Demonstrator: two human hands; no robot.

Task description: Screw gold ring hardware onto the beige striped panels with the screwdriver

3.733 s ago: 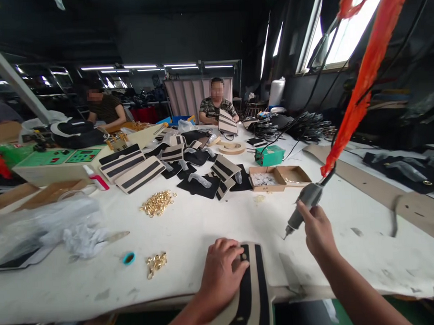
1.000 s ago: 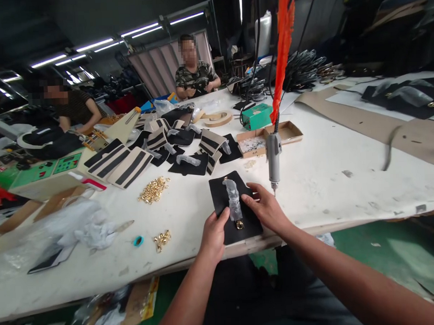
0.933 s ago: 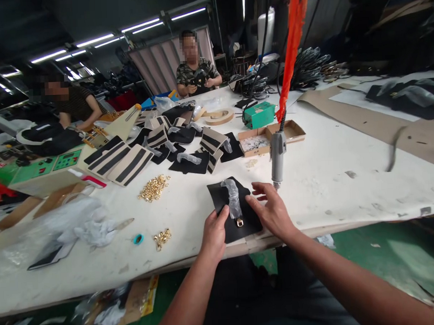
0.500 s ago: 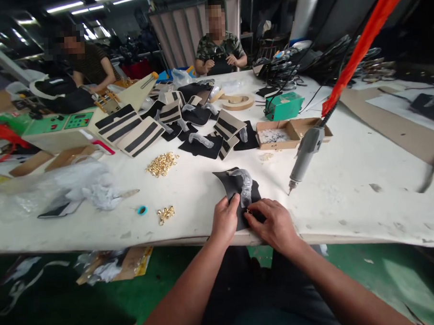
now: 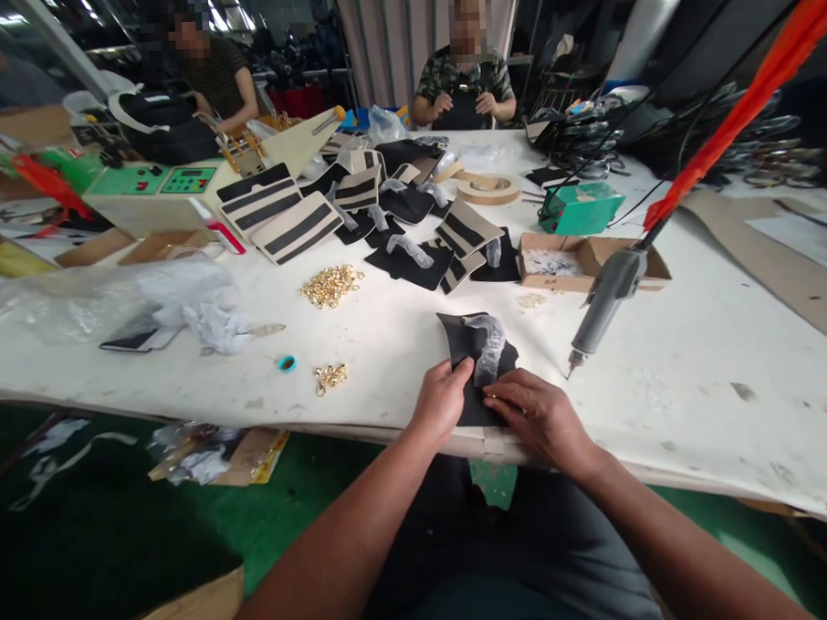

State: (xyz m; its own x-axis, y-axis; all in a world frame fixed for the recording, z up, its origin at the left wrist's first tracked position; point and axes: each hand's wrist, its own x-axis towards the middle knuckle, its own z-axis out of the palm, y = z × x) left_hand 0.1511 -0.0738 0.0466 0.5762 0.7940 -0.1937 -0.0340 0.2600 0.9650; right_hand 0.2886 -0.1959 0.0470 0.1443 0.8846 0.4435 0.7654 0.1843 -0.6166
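Observation:
A black leather piece with a strip wrapped in clear plastic lies at the near edge of the white table. My left hand grips its left side, fingers closed on it. My right hand pinches the lower end of the piece near the wrapped strip. A grey electric screwdriver hangs from an orange-wrapped cable just right of my hands, its tip close to the table.
Striped beige-and-black pieces and black pieces cover the table's middle. Gold fittings lie in a pile and a small cluster. Cardboard trays, a green box, a green-topped machine. Two people sit at the far side.
My right hand let go of the screwdriver, which now hangs free. The striped piece is gone; both hands have taken a black piece and drawn it to the table's near edge.

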